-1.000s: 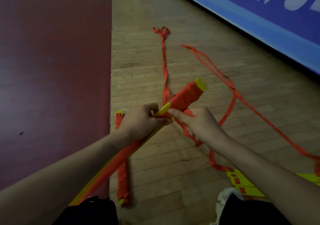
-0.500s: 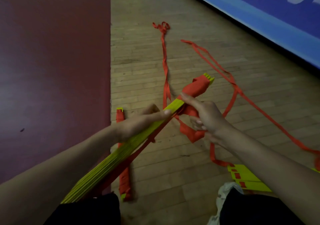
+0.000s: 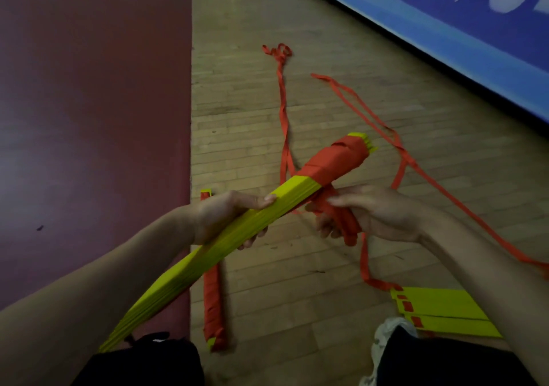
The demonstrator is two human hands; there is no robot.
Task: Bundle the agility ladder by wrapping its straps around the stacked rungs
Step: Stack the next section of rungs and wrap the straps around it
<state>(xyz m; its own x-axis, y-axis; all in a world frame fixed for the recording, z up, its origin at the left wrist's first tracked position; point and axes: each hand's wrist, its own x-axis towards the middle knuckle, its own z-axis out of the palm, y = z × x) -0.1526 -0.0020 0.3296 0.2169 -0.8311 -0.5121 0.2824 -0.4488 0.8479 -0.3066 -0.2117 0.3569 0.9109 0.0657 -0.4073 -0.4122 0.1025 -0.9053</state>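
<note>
Stack of flat yellow plastic rungs [image 3: 237, 225] is held off the floor, slanting from lower left up to centre. Its near end is cut off behind the left forearm and a dark-clad knee [image 3: 142, 362]. The far end is wound tight in red fabric strap [image 3: 335, 159], with only the yellow tips showing past the wrap. Left hand [image 3: 228, 219] clamps the bare yellow mid-section, thumb on top and fingers curled underneath, mostly hidden. Right hand [image 3: 377, 213], palm up just beside the wrapped part, grasps a bunched length of the same strap. The fingertips are partly covered by the fabric, so the exact pinch is hard to make out. Loose strap tails [image 3: 283, 118] trail over the wooden plank floor [image 3: 297, 266]; one runs out of frame at right, blurred. A second strap-wrapped bundle [image 3: 212, 296] lies on the floor, its middle hidden under the held stack. Flat yellow rungs with red strap slots [image 3: 445, 305] lie at lower right, partly behind the right arm. Pale shoe [image 3: 389, 332] is half covered by dark clothing. Dark red mat [image 3: 89, 118] is at left. Blue banner [image 3: 445, 29] at top right has cropped, unreadable lettering.
</note>
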